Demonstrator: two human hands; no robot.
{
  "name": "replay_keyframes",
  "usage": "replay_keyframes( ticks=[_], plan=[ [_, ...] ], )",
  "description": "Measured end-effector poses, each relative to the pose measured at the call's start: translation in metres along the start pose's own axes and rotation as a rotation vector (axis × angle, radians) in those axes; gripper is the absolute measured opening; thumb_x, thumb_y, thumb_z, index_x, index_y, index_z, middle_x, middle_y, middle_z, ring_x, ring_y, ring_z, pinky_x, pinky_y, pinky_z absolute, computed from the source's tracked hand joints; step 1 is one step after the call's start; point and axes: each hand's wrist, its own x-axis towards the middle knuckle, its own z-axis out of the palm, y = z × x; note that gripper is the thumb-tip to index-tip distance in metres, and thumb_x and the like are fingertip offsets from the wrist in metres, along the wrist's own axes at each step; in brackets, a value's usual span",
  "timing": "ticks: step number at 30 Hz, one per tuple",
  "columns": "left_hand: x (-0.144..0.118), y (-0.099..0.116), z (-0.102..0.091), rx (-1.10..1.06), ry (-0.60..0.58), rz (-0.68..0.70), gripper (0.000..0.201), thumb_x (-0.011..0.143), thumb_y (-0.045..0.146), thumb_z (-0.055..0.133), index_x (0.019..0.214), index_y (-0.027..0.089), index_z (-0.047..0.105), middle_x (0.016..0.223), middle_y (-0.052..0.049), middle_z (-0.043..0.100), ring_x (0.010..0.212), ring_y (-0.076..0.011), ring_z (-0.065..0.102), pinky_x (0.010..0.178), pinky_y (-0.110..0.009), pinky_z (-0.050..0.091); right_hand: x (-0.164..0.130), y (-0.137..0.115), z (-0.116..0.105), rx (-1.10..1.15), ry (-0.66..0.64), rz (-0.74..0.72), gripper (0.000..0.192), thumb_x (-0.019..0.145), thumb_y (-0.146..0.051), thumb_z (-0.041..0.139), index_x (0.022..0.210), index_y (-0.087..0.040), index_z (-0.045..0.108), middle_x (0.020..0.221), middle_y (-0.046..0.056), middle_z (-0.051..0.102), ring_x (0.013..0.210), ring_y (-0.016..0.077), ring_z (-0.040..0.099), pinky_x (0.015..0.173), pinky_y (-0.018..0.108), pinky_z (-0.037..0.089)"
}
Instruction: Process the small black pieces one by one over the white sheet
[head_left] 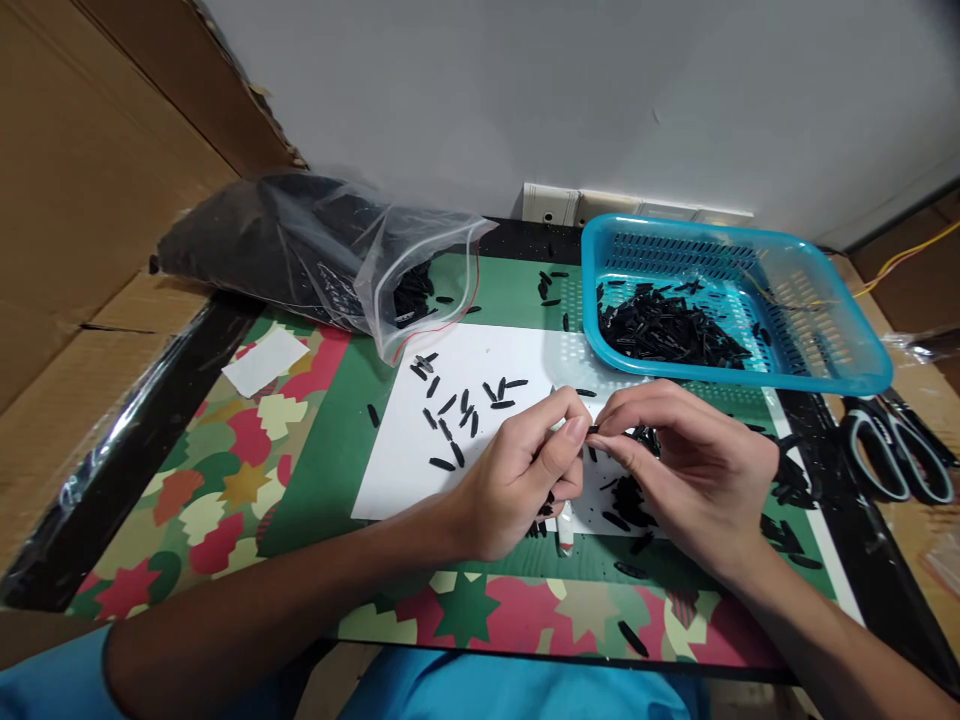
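My left hand (525, 470) is closed, its thumb and forefinger pinching one end of a small black elongated piece (593, 430). The thumb and fingertips of my right hand (682, 460) meet the other end of that piece. Under my left hand a slim white stick with a red mark (566, 530) sticks out; its upper part is hidden. Similar black pieces (457, 453) lie scattered on a white sheet (397, 470) to the left. A dark heap of bits (630, 500) sits below my right hand.
A blue perforated basket (817, 380) holds a pile of black pieces at the back right. On the left, a clear zip bag (300, 250) full of black pieces lies with its mouth towards the sheet. Scissors (892, 455) rest at the right edge. Cardboard (97, 130) stands at the left.
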Motion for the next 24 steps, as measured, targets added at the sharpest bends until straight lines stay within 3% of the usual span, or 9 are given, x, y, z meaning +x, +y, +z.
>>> replay_keyframes(
  ticks=[10,16,24],
  plan=[
    [-0.0008,-0.0033,0.0009,-0.031,0.002,0.043,0.033,0.114,0.050,0.044,0.097,0.023,0.050,0.065,0.008,0.045,0.051,-0.0051,0.043,0.050,-0.018,0.037,0.0021,-0.0033,0.0016,0.043,0.026,0.003,0.023,0.088,-0.001,0.083,0.099,-0.021,0.079,0.093,0.002,0.077,0.088,0.0174,0.072,0.081,0.033,0.058],
    [0.0003,-0.0080,0.0007,-0.098,0.014,0.105,0.030,0.113,0.048,0.048,0.098,0.022,0.052,0.069,0.008,0.042,0.053,-0.0050,0.040,0.051,-0.017,0.040,0.0024,-0.0028,0.0021,0.185,0.048,0.135,0.031,0.085,-0.007,0.089,0.109,-0.023,0.078,0.097,0.001,0.076,0.089,0.0155,0.072,0.078,0.028,0.061],
    [0.0018,-0.0081,-0.0002,-0.095,0.054,0.168,0.028,0.114,0.046,0.044,0.097,0.023,0.047,0.061,0.010,0.044,0.047,-0.0050,0.039,0.048,-0.016,0.037,0.0030,-0.0004,-0.0049,0.042,0.089,0.148,0.012,0.093,-0.011,0.081,0.088,-0.021,0.078,0.080,-0.002,0.075,0.069,0.0108,0.068,0.065,0.023,0.057]
  ],
)
